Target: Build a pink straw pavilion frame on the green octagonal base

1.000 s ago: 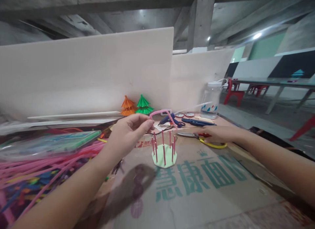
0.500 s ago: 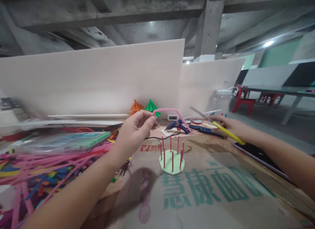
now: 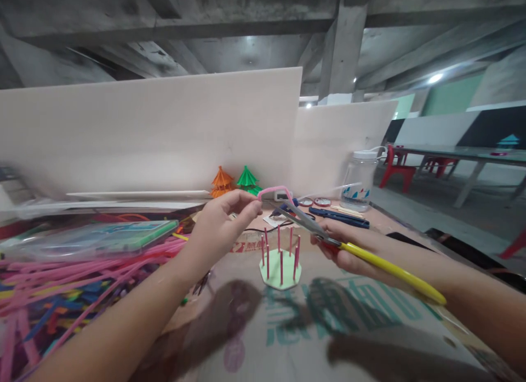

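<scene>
Between thumb and fingertips, my left hand point(image 3: 222, 223) pinches the end of a bent pink pipe cleaner point(image 3: 274, 189), which arches over to the right. My right hand point(image 3: 359, 242) grips scissors with long yellow handles point(image 3: 390, 269). Their metal blades are parted and point left, close to the free end of the pipe cleaner; whether they touch it I cannot tell. Below and between my hands stands a pale green octagonal base point(image 3: 281, 280) with several upright pink sticks around its edge.
Behind are an orange paper-like pagoda point(image 3: 222, 182) and a green one point(image 3: 247, 179), a partly hidden glue gun point(image 3: 279, 211), a dark blue tool point(image 3: 339, 217) and a clear water bottle point(image 3: 356, 179). At left, pink strips point(image 3: 94, 267) lie before a plastic case point(image 3: 123, 237). Printed cardboard point(image 3: 246, 343) covers the table.
My right hand has come left and toward me with the scissors, whose opened blades now reach the pink pipe cleaner. My left hand keeps its pinch. The view has shifted slightly.
</scene>
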`<state>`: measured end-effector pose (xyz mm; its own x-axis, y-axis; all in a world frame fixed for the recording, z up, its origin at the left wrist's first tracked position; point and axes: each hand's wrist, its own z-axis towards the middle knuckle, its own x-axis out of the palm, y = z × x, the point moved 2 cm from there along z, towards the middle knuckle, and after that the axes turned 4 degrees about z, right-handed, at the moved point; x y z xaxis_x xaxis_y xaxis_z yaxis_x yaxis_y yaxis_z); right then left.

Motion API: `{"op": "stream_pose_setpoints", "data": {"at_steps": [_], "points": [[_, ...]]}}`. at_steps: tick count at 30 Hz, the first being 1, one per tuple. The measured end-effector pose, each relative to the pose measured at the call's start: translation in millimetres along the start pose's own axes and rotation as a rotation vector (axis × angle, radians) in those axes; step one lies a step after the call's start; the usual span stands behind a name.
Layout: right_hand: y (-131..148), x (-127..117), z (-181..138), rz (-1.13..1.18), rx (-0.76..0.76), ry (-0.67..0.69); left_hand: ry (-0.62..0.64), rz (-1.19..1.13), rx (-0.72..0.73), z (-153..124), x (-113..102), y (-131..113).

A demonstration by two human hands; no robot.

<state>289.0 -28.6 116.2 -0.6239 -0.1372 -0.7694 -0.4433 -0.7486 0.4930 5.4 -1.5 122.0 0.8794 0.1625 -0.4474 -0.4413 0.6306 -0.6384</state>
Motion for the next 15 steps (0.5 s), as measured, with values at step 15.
{"op": "stream_pose_setpoints", "data": {"at_steps": [15], "points": [[3.3, 30.8, 5.4, 0.369, 0.129, 0.107, 0.168, 0.148, 0.152, -15.7, 22.3, -21.7]]}}
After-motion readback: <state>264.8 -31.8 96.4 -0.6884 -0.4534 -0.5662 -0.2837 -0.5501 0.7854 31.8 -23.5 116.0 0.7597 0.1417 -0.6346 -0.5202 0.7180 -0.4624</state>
